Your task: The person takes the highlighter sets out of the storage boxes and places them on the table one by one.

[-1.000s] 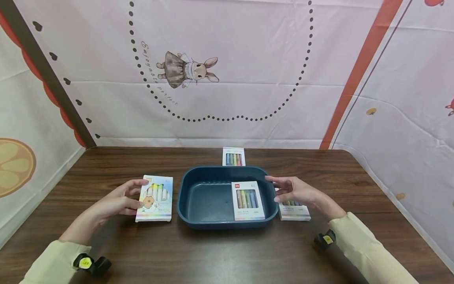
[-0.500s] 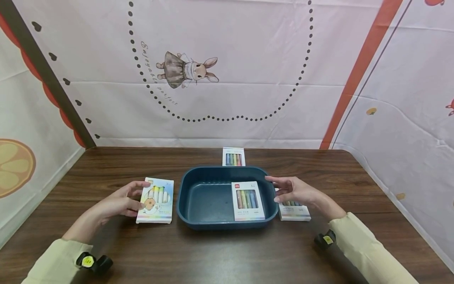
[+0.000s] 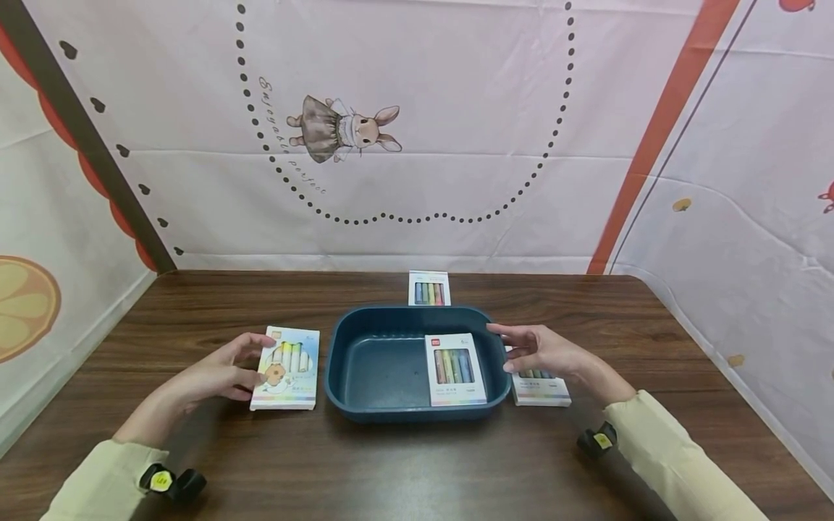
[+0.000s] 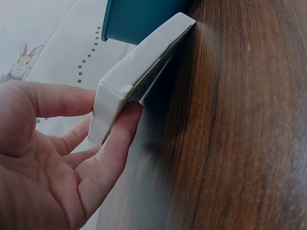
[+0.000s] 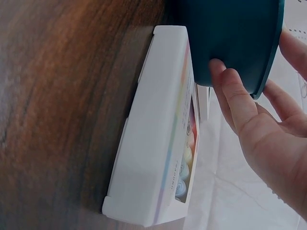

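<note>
My left hand (image 3: pixel 221 367) pinches the left side of a white box of markers (image 3: pixel 289 373) with a cartoon print. The left wrist view shows this box (image 4: pixel 139 60) tilted, its held side raised off the table, with fingertips above and below it. My right hand (image 3: pixel 544 352) holds the right end of a dark blue plastic basin (image 3: pixel 378 414). In the right wrist view, some fingertips rest on the basin's outer wall (image 5: pixel 230 33) and others reach its rim. A second box of crayon-like sticks (image 3: pixel 457 391) lies inside the basin, toward its right end.
Another box of sticks (image 3: pixel 544 394) lies beside the basin's right end, partly under my right hand. One more box (image 3: pixel 429 289) is behind the basin, its lower part hidden. A printed cloth (image 3: pixel 456 181) hangs behind the brown wooden table (image 3: pixel 404 470).
My left hand and the marker box have shifted slightly right and toward me, mostly in the first half second. My right hand and the basin have stayed put.
</note>
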The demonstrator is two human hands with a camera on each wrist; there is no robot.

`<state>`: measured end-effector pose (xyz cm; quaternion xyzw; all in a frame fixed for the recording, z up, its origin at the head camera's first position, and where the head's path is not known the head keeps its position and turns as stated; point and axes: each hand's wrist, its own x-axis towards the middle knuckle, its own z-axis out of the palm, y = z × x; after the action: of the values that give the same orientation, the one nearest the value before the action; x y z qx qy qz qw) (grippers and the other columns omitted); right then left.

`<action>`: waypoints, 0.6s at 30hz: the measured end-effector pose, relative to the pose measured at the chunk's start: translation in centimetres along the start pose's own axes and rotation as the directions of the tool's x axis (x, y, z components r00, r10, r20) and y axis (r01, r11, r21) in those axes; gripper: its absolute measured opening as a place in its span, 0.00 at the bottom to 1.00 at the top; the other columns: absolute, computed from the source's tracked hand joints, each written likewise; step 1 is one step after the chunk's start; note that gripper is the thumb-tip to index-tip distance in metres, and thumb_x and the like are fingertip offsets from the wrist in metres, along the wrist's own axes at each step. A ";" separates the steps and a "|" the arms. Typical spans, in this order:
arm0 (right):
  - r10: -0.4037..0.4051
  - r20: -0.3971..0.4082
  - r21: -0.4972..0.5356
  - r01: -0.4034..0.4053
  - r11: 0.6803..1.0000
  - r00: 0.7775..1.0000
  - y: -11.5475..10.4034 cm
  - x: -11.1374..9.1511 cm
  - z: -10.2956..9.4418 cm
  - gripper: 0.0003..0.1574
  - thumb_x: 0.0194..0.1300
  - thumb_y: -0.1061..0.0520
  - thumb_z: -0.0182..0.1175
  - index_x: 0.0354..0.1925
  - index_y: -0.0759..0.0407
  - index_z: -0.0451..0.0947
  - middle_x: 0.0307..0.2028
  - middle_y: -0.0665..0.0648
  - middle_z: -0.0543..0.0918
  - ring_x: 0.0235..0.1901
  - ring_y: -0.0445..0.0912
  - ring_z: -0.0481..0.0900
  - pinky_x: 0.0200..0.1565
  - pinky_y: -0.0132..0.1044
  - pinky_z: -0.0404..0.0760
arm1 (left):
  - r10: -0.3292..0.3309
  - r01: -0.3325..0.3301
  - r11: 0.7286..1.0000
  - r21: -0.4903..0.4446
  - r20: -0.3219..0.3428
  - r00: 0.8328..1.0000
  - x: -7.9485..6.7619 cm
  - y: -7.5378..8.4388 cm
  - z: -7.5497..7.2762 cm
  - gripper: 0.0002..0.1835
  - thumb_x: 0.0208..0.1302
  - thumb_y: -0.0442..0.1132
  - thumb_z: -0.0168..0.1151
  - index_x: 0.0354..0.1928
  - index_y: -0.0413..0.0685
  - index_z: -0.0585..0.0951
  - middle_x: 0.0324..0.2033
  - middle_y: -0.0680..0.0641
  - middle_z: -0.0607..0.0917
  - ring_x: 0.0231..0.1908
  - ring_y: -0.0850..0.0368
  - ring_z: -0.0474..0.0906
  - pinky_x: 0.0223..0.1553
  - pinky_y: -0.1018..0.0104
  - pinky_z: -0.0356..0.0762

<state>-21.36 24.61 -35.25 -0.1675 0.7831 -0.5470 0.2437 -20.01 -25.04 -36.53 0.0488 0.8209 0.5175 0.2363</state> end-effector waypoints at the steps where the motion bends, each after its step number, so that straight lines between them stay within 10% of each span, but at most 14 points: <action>1: 0.001 -0.001 -0.001 -0.001 1.000 1.000 0.0 0.0 0.0 0.45 0.54 0.61 0.65 0.66 0.62 0.56 0.61 0.73 0.62 0.52 0.59 0.74 0.50 0.48 0.75 | 0.001 -0.001 1.000 0.011 -0.002 1.000 0.0 0.0 0.0 0.36 0.56 0.34 0.60 0.63 0.39 0.53 0.58 0.28 0.57 0.40 0.50 0.73 0.38 0.54 0.79; 18: 0.003 0.004 -0.017 -0.003 1.000 1.000 0.2 -0.1 -0.2 0.45 0.54 0.60 0.65 0.66 0.62 0.56 0.62 0.72 0.61 0.52 0.58 0.74 0.50 0.46 0.75 | 0.075 -0.046 0.973 0.226 -0.119 0.990 -0.3 -0.1 -0.1 0.34 0.54 0.35 0.63 0.60 0.38 0.59 0.54 0.29 0.69 0.42 0.48 0.75 0.32 0.60 0.76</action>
<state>-21.39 24.92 -35.30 -0.1695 0.7876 -0.5395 0.2447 -19.72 -25.26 -36.51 0.0671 0.8853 0.4312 0.1607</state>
